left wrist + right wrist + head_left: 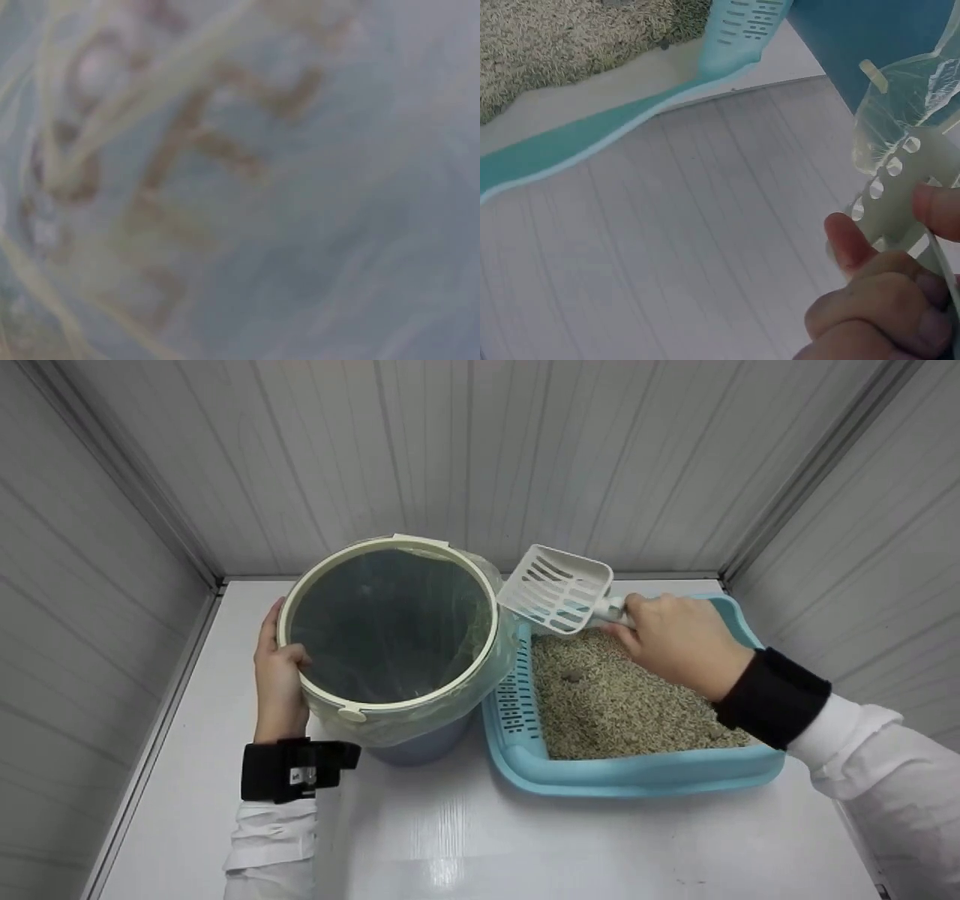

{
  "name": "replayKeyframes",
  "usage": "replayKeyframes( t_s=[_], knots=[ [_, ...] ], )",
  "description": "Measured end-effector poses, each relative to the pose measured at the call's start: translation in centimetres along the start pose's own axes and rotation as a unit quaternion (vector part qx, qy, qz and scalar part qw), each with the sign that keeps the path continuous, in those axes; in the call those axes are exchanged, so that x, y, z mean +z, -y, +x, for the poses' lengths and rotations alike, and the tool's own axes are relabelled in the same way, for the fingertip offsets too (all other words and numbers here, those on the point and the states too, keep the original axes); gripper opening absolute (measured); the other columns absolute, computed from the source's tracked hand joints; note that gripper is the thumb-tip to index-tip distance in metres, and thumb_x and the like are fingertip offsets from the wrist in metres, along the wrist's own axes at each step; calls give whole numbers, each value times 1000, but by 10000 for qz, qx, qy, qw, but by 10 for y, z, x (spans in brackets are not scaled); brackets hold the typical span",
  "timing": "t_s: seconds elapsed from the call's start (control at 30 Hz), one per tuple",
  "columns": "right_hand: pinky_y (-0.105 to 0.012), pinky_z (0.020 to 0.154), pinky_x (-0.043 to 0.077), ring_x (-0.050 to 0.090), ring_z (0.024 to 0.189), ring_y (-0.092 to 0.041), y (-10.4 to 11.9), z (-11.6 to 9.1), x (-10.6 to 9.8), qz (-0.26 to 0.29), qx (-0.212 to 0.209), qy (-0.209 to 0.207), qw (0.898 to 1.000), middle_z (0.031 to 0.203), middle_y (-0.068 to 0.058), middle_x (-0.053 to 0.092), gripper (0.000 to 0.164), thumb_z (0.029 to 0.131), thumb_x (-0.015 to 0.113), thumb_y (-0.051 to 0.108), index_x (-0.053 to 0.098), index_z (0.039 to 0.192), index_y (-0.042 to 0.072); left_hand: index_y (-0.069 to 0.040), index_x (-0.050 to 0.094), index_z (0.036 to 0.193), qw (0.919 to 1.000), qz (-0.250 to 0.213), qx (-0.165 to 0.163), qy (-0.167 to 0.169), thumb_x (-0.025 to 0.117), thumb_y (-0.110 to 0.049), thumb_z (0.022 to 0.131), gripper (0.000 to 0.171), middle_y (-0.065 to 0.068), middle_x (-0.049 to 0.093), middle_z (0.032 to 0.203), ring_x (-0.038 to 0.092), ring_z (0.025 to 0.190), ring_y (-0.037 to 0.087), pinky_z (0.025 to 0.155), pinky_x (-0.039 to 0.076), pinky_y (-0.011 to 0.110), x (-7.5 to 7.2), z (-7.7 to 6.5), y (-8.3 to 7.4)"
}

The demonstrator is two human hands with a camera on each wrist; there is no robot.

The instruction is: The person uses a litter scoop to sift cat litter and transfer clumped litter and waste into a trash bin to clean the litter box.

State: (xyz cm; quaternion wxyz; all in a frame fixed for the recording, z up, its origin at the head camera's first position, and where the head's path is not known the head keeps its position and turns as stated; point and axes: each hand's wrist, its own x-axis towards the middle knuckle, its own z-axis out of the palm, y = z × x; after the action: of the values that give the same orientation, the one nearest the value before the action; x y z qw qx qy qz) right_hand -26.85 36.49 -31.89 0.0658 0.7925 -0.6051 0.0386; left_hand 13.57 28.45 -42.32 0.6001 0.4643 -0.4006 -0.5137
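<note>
A round trash bin (420, 750) with a cream rim and a thin plastic liner bag (450, 712) tilts toward the right. My left hand (281, 675) grips its rim at the left side, thumb over the edge. In my right hand (675, 637) is the handle of a white slotted litter scoop (555, 589), held level with the bin's right rim. No clump shows on the scoop. Below it lies a blue litter box (637, 776) filled with grainy litter (622, 705). The right wrist view shows fingers curled round the scoop; the left wrist view is a blurred close-up of the bin's side.
A small dark clump (572, 676) lies on the litter near the box's perforated left ledge (517, 705). The white table (420, 832) carries bin and box, and grey panel walls (450, 457) close in the back and both sides.
</note>
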Motion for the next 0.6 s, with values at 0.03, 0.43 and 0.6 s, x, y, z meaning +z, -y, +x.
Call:
replayKeyframes(
  t_s=[0.03,0.43,0.6],
  knots=[
    [-29,36,30,39,43,-16,-4,-4,4,23,194,172,9997,53,-2,42,39,89,45,41,52,76,5,-25,26,140,10000,-5,14,9,26,17,67,84,-4,20,146,16,135,15,108,18,44,0,0,0],
    [-26,37,29,33,42,-12,-29,-24,77,642,1073,2652,9560,55,-1,37,32,90,39,25,47,62,11,-25,24,140,9999,-81,50,30,27,17,67,85,-6,17,146,13,136,13,109,18,40,0,-2,-1],
    [-21,38,24,24,42,-9,-33,-21,105,747,925,3289,9369,51,2,31,28,85,41,15,43,57,14,-26,25,140,9999,-95,49,11,27,18,67,85,-6,19,146,15,135,13,108,19,40,0,-2,-2]
  ],
)
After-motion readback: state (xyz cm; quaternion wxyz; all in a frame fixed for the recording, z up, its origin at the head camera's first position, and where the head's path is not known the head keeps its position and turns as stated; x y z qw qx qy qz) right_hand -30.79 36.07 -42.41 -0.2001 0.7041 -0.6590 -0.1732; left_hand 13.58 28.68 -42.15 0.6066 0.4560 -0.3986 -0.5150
